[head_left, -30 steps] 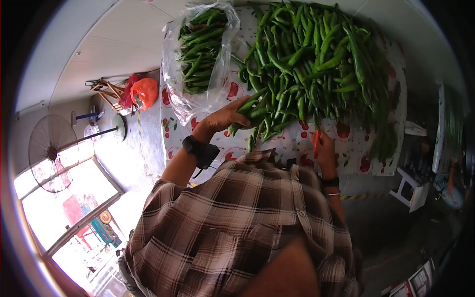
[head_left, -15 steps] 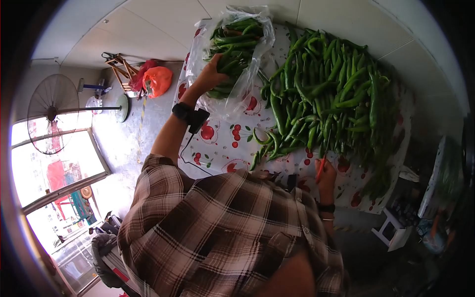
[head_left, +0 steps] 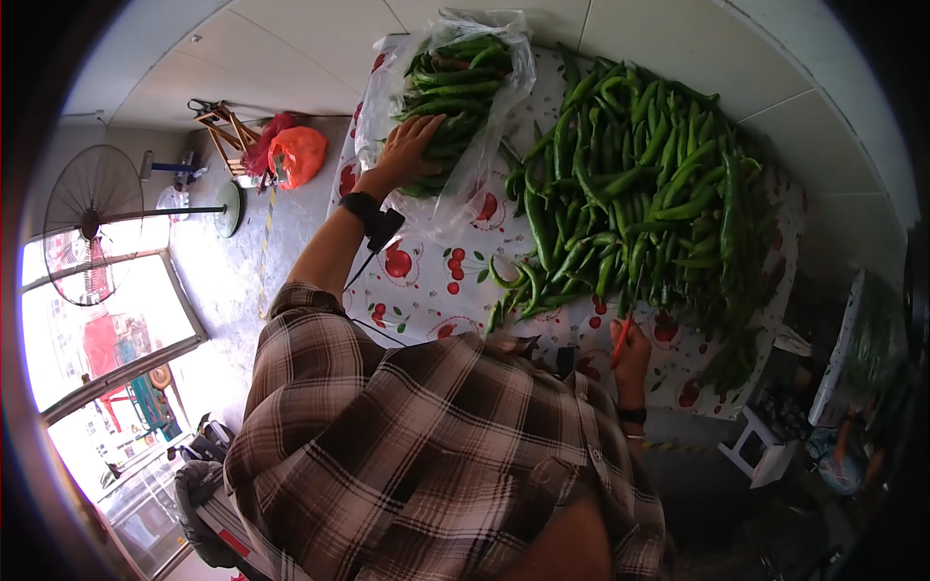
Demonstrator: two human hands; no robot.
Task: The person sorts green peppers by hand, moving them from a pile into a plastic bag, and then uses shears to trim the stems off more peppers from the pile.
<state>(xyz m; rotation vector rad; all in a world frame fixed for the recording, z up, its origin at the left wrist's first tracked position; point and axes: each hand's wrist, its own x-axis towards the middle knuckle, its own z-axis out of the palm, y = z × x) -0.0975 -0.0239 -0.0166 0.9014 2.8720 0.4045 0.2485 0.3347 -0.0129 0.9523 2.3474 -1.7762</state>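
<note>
My left hand [head_left: 407,155] lies with fingers stretched out on the green peppers [head_left: 455,107] inside a clear plastic bag [head_left: 518,82]. My right hand [head_left: 632,353] is closed around red-handled scissors [head_left: 618,341]; their thin blades point up toward the pile. A large heap of long green peppers [head_left: 630,184] covers the right part of the table, just beyond my right hand. Under everything lies a white tablecloth [head_left: 426,300] printed with red fruit.
A tiled wall [head_left: 659,29] runs behind the table. On the floor at left are an orange bag [head_left: 296,157], a folding wooden stool [head_left: 225,136] and a standing fan [head_left: 90,225]. A small white stool [head_left: 760,450] stands at lower right.
My left hand has flattened, its fingers now spread more visibly over the bagged peppers. The right hand with the scissors has shifted slightly down and left. The view has tilted a little.
</note>
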